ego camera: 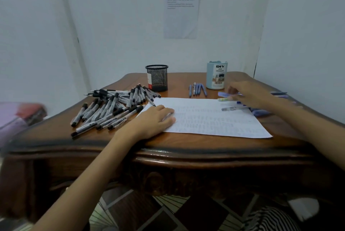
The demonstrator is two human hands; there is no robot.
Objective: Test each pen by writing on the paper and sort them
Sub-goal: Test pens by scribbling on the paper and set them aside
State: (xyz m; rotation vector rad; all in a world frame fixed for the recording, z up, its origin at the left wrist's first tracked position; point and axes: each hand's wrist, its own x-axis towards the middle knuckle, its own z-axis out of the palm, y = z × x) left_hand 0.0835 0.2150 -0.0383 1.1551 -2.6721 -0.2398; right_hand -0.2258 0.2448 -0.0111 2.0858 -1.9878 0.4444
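Note:
A white lined sheet of paper [211, 118] lies on the wooden table [186, 145]. My left hand [155, 120] rests flat on the sheet's left edge, fingers apart, holding nothing. My right hand [248, 94] hovers over the sheet's far right corner, blurred, with its fingers closed on a purple pen [224, 94]. A light green pen [224, 99] and a clear pen [229, 108] lie on the paper beside it. A big heap of grey pens with black caps [112, 107] covers the table's left side. Several blue pens [197, 90] lie in a row at the back.
A black mesh pen cup [157, 77] stands at the back centre and a light blue organiser cup [216, 76] at the back right. More purple pens [261, 112] lie under my right wrist. A printed sheet [181, 12] hangs on the wall behind.

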